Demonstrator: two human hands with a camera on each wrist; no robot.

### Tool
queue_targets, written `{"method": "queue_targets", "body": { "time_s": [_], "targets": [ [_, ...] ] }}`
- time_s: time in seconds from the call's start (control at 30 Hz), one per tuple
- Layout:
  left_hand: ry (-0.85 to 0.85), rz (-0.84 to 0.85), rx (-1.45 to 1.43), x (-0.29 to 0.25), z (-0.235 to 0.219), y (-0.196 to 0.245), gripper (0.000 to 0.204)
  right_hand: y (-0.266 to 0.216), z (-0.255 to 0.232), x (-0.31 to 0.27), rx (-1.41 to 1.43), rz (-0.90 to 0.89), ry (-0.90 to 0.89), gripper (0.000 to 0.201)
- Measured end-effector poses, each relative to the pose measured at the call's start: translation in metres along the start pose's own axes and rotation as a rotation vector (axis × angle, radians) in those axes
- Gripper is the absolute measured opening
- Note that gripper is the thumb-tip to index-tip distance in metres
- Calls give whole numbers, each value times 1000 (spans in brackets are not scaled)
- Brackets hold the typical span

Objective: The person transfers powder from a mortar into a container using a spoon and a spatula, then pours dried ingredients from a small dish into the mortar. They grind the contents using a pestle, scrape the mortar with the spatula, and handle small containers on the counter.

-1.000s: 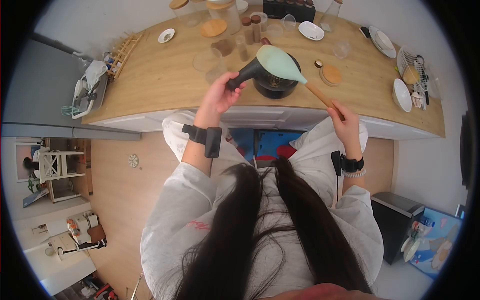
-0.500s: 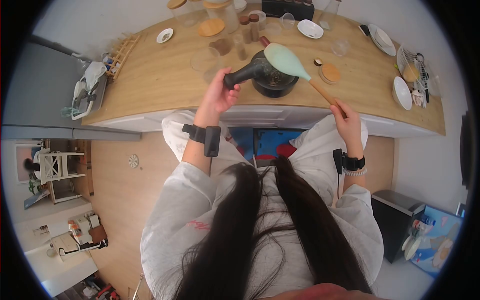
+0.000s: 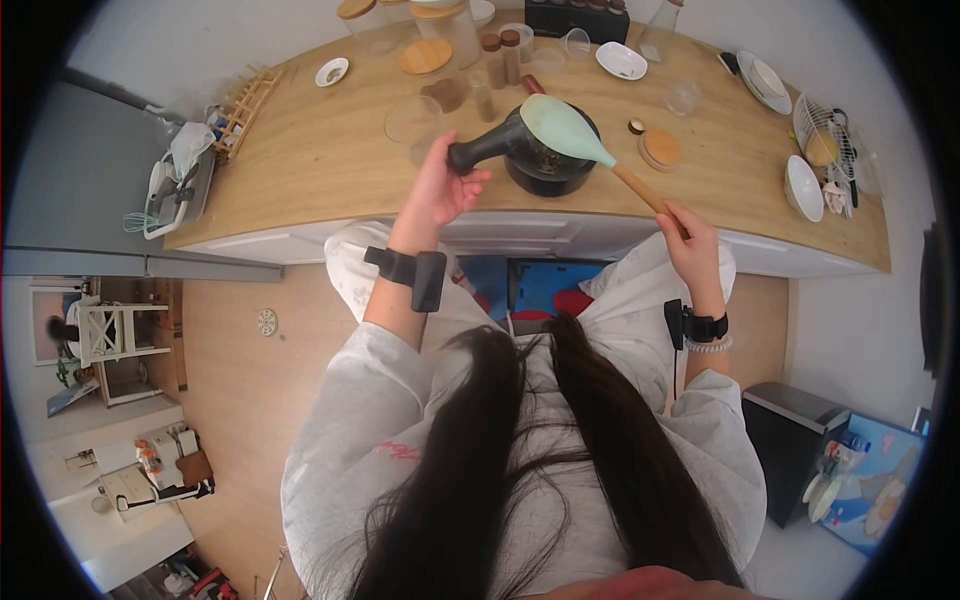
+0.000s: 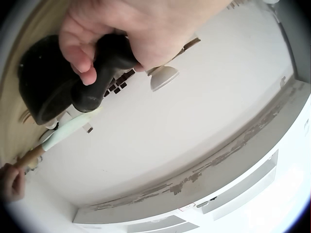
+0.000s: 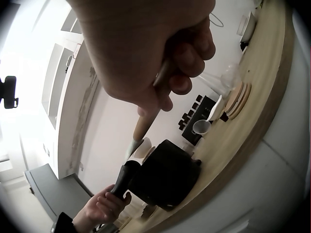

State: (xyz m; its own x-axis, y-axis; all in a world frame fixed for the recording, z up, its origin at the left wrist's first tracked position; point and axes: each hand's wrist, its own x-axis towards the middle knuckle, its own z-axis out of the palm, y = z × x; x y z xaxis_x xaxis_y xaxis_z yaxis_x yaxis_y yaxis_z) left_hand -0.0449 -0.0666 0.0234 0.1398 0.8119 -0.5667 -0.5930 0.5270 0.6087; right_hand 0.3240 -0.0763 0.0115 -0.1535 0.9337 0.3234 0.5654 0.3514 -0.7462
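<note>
The left hand (image 3: 449, 190) holds a black pestle (image 3: 484, 147) by its narrow end, the wide end over a black mortar (image 3: 550, 184). In the left wrist view the left hand (image 4: 121, 29) has its fingers round the pestle (image 4: 92, 94). With curled fingers the right hand (image 3: 694, 250) grips the wooden handle of a mint spatula (image 3: 560, 128); the spatula's head lies over the mortar's opening and hides part of it. From the right wrist, the right hand (image 5: 150, 58) is round the handle, with the mortar (image 5: 167, 177) beyond.
Spice jars (image 3: 493, 62), a glass jar (image 3: 482, 97) and a white dish (image 3: 622, 61) stand behind the mortar. A wooden-lidded container (image 3: 661, 150) is to its right, near a white bowl (image 3: 803, 190). A wooden rack (image 3: 247, 112) stands at the left.
The spatula's head dips away from the mortar's opening, then returns over it. The left hand's fingers have loosened slightly round the pestle, which has shifted a little left.
</note>
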Motion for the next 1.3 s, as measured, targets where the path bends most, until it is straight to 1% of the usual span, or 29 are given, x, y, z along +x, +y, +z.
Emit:
{"method": "queue_targets", "body": {
  "time_s": [0.07, 0.1, 0.17, 0.2, 0.27, 0.3, 0.37, 0.47, 0.53, 0.57, 0.67, 0.73, 0.77, 0.87, 0.9, 0.93, 0.97, 1.03, 1.1, 1.17, 1.23, 1.3],
  "targets": [
    [24, 80, 99, 1, 1, -1, 36, 2, 1, 0, -11, 5, -4, 27],
    [24, 80, 98, 3, 1, -3, 36, 3, 1, -1, -13, 4, -4, 27],
    [82, 260, 202, 8, 1, -6, 27, 4, 1, -2, -17, 3, -4, 27],
    [81, 261, 201, 7, 1, -7, 27, 4, 2, -2, -8, -3, 2, 27],
    [91, 324, 213, 5, 3, -8, 21, 5, 1, -2, -1, -10, 8, 27],
    [90, 325, 212, 4, 5, -8, 21, 6, 0, -2, -37, 4, 32, 28],
    [144, 347, 248, 3, 9, -8, 22, 7, -1, -1, -73, 17, 57, 28],
    [177, 353, 271, 4, 11, -7, 23, 6, -2, -1, -7, -5, 90, 27],
    [198, 357, 282, 3, 14, -5, 23, 2, -3, -3, 39, 16, 24, 26],
    [218, 358, 293, 2, 15, -5, 24, 0, -2, -3, 38, 19, 24, 26],
    [195, 356, 283, 2, 15, -3, 27, 1, 0, -2, 17, 26, -2, 25],
    [199, 357, 287, 1, 15, -2, 27, 8, 3, -2, -39, 24, 88, 25],
    [197, 354, 294, 1, 15, -2, 28, 7, 2, -1, -39, 24, 88, 25],
    [209, 347, 299, 0, 18, -1, 29, 0, -2, 0, 12, 9, 68, 26],
    [209, 345, 300, 0, 19, -1, 29, -3, -3, -1, -9, 30, 19, 26],
    [208, 331, 287, -1, 19, -1, 30, -3, -4, -2, -31, 51, -29, 26],
    [206, 317, 274, -1, 20, -2, 30, -2, -4, -3, -32, 54, -29, 26],
    [199, 298, 275, 0, 19, -1, 32, 1, -1, -2, -10, 56, 39, 26],
    [195, 280, 276, 1, 17, 0, 33, -1, -1, 0, -20, 39, 66, 26],
    [172, 209, 278, 5, 13, 1, 39, 0, -2, 0, -32, 23, 98, 26],
    [169, 196, 278, 8, 10, 0, 42, 3, -5, -2, -14, 1, 12, 25],
    [168, 180, 277, 10, 8, -2, 45, -2, -3, -3, -6, 17, 19, 25]
  ]
}}
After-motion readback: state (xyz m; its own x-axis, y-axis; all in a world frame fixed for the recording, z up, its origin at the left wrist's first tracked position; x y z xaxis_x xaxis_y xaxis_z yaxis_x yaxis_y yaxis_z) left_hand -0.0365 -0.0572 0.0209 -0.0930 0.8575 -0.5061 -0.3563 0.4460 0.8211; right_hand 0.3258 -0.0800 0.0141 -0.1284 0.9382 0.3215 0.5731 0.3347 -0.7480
